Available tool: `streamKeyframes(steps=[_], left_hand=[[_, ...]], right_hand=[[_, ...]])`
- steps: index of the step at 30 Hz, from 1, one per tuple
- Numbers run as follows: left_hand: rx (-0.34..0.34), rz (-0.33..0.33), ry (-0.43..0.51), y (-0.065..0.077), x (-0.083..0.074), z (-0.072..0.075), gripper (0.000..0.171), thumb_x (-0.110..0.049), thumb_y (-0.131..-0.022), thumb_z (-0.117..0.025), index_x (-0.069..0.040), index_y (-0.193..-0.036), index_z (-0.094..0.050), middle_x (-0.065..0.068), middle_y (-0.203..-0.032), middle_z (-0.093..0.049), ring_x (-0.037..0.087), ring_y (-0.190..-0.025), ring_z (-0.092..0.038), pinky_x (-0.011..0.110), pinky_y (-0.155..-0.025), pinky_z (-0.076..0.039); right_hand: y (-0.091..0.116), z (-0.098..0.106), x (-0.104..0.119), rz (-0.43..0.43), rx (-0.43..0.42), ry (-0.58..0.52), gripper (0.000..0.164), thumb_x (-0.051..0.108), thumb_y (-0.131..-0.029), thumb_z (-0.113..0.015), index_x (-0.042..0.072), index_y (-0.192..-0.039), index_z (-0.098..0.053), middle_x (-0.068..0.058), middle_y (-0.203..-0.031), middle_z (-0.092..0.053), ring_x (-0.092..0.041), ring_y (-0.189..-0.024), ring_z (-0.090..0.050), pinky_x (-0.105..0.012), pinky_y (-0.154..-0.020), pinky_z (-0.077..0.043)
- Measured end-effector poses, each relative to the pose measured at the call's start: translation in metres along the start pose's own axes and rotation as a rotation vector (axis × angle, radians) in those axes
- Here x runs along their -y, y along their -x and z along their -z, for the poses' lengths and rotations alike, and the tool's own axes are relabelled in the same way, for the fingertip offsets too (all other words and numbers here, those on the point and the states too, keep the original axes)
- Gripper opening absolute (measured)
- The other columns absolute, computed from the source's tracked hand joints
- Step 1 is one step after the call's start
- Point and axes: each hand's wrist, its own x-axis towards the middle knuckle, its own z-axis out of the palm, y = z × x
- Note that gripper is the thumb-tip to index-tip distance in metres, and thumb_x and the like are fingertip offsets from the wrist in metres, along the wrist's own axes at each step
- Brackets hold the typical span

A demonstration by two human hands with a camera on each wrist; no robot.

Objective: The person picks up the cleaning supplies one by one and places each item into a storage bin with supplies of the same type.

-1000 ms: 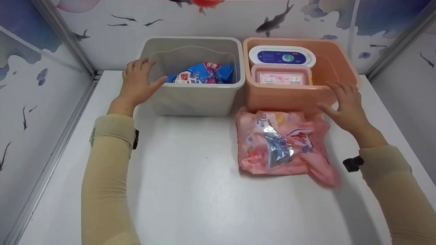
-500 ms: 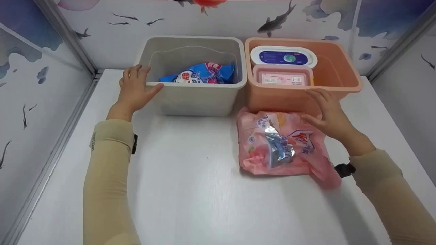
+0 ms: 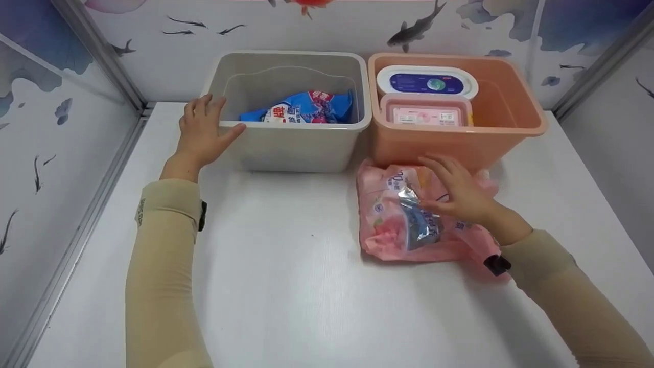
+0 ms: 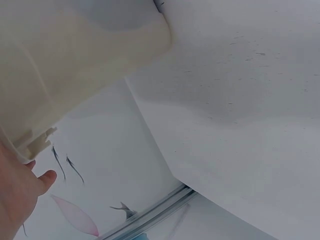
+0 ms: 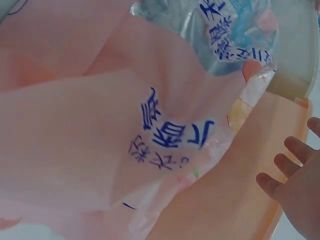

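My left hand rests at the left front corner of the grey bin, fingers spread and thumb near the front rim. In the left wrist view, its fingertips appear beside the bin's rim. A pink laundry powder bag lies flat on the table before the orange bin. Over the bag hovers my right hand, its fingers apart and holding nothing; it covers part of the print. The right wrist view shows the pink bag close up, with the right hand at the edge.
Inside the grey bin lies a blue printed bag. The orange bin holds a white oval tub and a pink rectangular box on its left side. Both bins stand against the patterned back wall on a white table.
My right hand has moved left and toward me, from the orange bin's front rim to above the pink laundry powder bag. The left hand has shifted slightly left at the grey bin's corner.
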Motion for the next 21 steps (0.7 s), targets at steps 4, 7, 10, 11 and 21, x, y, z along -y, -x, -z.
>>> streamKeyframes(steps=[4, 7, 10, 11, 21], left_hand=[[-0.005, -0.001, -0.002, 0.0, 0.001, -0.001, 0.078, -0.058, -0.09, -0.047, -0.011, -0.148, -0.024, 0.018, -0.153, -0.016, 0.038, -0.14, -0.009, 0.059, -0.112, -0.011], [-0.007, -0.003, -0.008, -0.001, 0.001, -0.002, 0.078, -0.059, -0.09, -0.047, -0.011, -0.148, -0.024, 0.018, -0.153, -0.016, 0.037, -0.14, -0.009, 0.059, -0.112, -0.011], [-0.009, -0.004, -0.013, -0.001, 0.001, -0.003, 0.079, -0.059, -0.089, -0.046, -0.01, -0.147, -0.025, 0.018, -0.153, -0.016, 0.037, -0.14, -0.009, 0.058, -0.112, -0.012], [-0.01, -0.004, -0.014, -0.001, 0.002, -0.003, 0.079, -0.059, -0.089, -0.046, -0.01, -0.147, -0.025, 0.018, -0.153, -0.017, 0.038, -0.14, -0.009, 0.058, -0.112, -0.012], [-0.018, 0.005, 0.005, 0.0, 0.001, -0.002, 0.077, -0.058, -0.089, -0.048, -0.011, -0.147, -0.027, 0.018, -0.153, -0.016, 0.037, -0.141, -0.009, 0.058, -0.113, -0.012]], right_hand=[[-0.002, -0.016, -0.001, 0.018, 0.07, 0.019, 0.093, 0.045, -0.073, -0.074, 0.024, -0.148, -0.023, -0.008, -0.155, -0.015, -0.035, -0.142, -0.012, -0.066, -0.107, -0.017], [-0.004, -0.025, -0.002, 0.033, 0.106, 0.058, 0.099, 0.051, -0.072, -0.072, 0.022, -0.149, -0.018, -0.01, -0.157, -0.009, -0.036, -0.144, -0.004, -0.067, -0.108, -0.013], [-0.007, -0.031, -0.003, 0.017, 0.124, 0.071, 0.106, 0.054, -0.071, -0.072, 0.023, -0.151, -0.01, -0.01, -0.158, -0.002, -0.036, -0.144, 0.006, -0.068, -0.109, -0.005], [-0.007, -0.033, -0.003, 0.005, 0.127, 0.07, 0.107, 0.055, -0.07, -0.072, 0.023, -0.151, -0.009, -0.01, -0.158, 0.001, -0.036, -0.144, 0.009, -0.068, -0.109, -0.003], [-0.012, -0.042, 0.0, -0.016, 0.181, 0.153, 0.116, 0.061, -0.066, -0.071, 0.022, -0.151, -0.002, -0.01, -0.158, 0.0, -0.038, -0.143, 0.014, -0.062, -0.111, 0.01]])
